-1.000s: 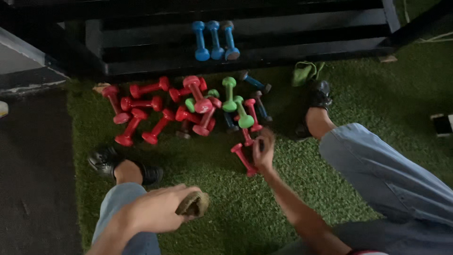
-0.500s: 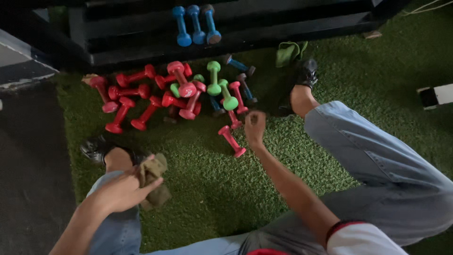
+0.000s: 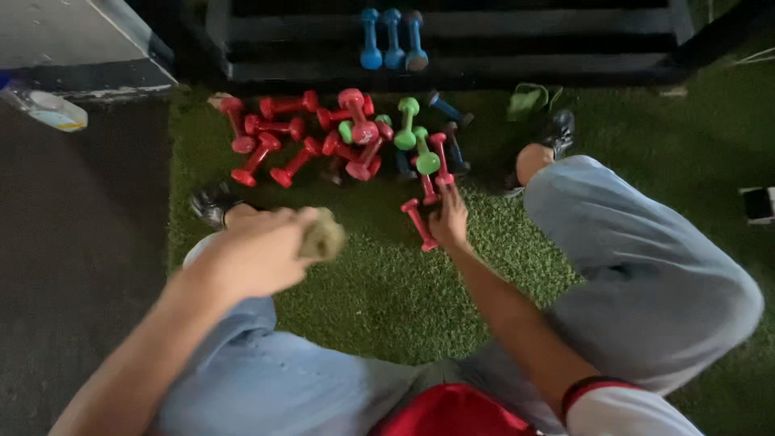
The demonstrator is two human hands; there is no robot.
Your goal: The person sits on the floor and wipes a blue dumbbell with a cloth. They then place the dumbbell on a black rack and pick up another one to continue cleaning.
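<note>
A small red dumbbell [image 3: 419,224] lies on the green turf [image 3: 387,291] just in front of the seated person, apart from the main heap, and the right hand [image 3: 449,220] rests against it with the fingers closing round its handle, though whether the grip is complete is hard to tell. The left hand [image 3: 257,252] is raised above the left knee, its fingers clamped on a crumpled, olive-brown cloth [image 3: 323,236]; the hand is blurred. Judging by how things lie, the sorting looks barely begun: only three blue dumbbells [image 3: 392,38] stand side by side on the dark rack [image 3: 517,48] at the top, while nearly everything else sits loose on the grass. The heap of red dumbbells [image 3: 307,133] counts roughly ten, some crossing one another so the number is not certain; two green dumbbells [image 3: 413,133] lie among them, and at least two dark blue ones [image 3: 449,109] show at the heap's right edge. Beyond that sit a folded green cloth [image 3: 529,101] near the right shoe [image 3: 559,129], the left shoe [image 3: 211,203] at the turf's edge, and a plastic bottle [image 3: 44,107] on the dark floor.
</note>
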